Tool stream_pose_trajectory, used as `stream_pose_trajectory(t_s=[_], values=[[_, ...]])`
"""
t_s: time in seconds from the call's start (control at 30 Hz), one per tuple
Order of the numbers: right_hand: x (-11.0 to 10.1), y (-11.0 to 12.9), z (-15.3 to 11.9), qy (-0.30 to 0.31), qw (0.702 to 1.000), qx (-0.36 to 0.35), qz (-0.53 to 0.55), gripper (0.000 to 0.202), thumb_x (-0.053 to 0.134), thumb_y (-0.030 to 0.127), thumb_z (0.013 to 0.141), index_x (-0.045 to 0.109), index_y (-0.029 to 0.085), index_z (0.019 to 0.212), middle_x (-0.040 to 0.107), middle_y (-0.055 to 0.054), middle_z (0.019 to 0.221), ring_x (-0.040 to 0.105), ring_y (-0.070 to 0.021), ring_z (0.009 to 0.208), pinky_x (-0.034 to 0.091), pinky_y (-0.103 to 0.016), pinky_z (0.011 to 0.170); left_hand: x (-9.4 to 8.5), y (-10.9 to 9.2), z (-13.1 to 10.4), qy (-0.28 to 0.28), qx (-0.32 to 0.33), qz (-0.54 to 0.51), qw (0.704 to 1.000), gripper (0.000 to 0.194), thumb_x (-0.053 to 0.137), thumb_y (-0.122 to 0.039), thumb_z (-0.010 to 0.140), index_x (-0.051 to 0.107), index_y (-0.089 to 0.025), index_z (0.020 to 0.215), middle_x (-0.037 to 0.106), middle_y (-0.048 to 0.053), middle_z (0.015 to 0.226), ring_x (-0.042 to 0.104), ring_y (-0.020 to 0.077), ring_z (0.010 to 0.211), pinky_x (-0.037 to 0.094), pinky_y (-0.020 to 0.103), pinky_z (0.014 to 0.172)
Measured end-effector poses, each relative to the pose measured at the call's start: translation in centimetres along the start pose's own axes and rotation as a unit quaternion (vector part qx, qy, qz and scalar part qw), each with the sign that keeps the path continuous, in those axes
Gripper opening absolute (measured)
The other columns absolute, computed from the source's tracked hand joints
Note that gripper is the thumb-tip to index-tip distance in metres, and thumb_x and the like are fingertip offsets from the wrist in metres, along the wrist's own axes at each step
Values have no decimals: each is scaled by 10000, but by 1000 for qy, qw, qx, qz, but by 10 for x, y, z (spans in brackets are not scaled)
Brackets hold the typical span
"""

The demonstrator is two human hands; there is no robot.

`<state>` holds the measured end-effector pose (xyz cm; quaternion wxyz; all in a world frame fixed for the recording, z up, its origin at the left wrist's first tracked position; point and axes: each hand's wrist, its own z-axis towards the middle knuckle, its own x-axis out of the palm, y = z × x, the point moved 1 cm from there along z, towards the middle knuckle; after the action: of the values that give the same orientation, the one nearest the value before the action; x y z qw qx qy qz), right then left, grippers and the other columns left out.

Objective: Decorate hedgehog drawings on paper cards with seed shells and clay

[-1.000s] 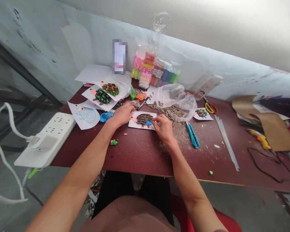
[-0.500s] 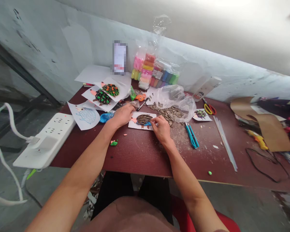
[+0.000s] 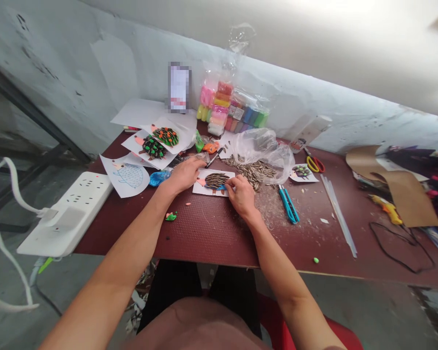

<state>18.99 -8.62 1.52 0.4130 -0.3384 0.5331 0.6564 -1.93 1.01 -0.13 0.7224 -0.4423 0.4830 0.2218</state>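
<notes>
A white card (image 3: 199,190) lies on the table, bearing a hedgehog figure (image 3: 215,181) with a pink face, striped sunflower seeds as spines and some blue clay along its lower right. Resting at the card's upper left edge is my left hand (image 3: 185,174), its fingers stretched forward and down, gripping nothing visible. My right hand (image 3: 242,194) is at the hedgehog's right end, thumb and fingertips pinched together; whatever is between them is too small to make out. Behind it, a heap of sunflower seeds (image 3: 257,171) spills from a clear plastic bag (image 3: 277,151).
Finished-looking hedgehog cards (image 3: 154,148) and a blue hedgehog drawing (image 3: 127,176) lie left. Clay packs (image 3: 222,109) stand by the wall. Rightward are a blue utility knife (image 3: 289,206), scissors (image 3: 316,164), glue sticks (image 3: 338,214) and a glue gun (image 3: 389,210). A power strip (image 3: 67,214) sits at the left edge.
The whole view has shifted slightly. Both hands stay at the card, with my right fingertips still pinched at the hedgehog's right end.
</notes>
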Motion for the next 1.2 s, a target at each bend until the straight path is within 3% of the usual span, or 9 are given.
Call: stream_pose_trajectory(t_s=[0.33, 0.63, 0.8, 0.9, 1.07, 1.2], values=[[2, 1, 4, 8, 1000, -16, -8, 158, 584, 156, 941, 709, 201, 855, 655, -52, 939, 600, -185, 886, 412, -266, 774, -5, -6, -1, 37, -27, 9, 999, 407, 523, -81, 921, 767, -239, 1205, 669, 93, 1254, 644, 252, 1165, 501, 373, 1020], [4, 3, 4, -4, 1000, -24, 10, 182, 590, 159, 932, 712, 214, 809, 650, -36, 903, 598, -172, 847, 415, -260, 760, -5, -6, -1, 37, -18, 13, 999, 405, 513, -97, 920, 777, -237, 1193, 684, 92, 1203, 653, 246, 1119, 508, 361, 997], [-1, 2, 1, -15, 1000, 5, 16, 114, 641, 195, 907, 750, 217, 930, 674, -40, 953, 627, -179, 871, 438, -268, 774, -4, -4, -1, 38, -24, 9, 999, 411, 516, -103, 924, 766, -243, 1218, 670, 95, 1228, 647, 257, 1126, 505, 375, 999], [-12, -6, 3, -34, 999, 32, -7, 163, 600, 203, 931, 760, 214, 960, 685, -53, 973, 635, -188, 885, 442, -280, 780, -2, -2, -1, 39, -25, 10, 999, 419, 515, -115, 928, 750, -251, 1248, 667, 89, 1207, 646, 258, 1116, 508, 378, 991], [-27, -33, 7, -71, 983, 136, -102, 237, 550, 208, 955, 785, 196, 980, 695, -98, 998, 612, -219, 877, 413, -300, 711, -1, 0, -1, 35, -18, 8, 999, 429, 505, -117, 917, 750, -245, 1245, 670, 90, 1180, 647, 251, 1092, 517, 367, 970], [-25, -46, 5, -63, 982, 130, -126, 254, 549, 220, 946, 803, 211, 942, 684, -106, 942, 587, -207, 813, 400, -299, 680, 0, 1, 0, 34, -14, 6, 999, 425, 503, -117, 913, 756, -240, 1232, 670, 99, 1192, 650, 258, 1085, 520, 391, 973]])
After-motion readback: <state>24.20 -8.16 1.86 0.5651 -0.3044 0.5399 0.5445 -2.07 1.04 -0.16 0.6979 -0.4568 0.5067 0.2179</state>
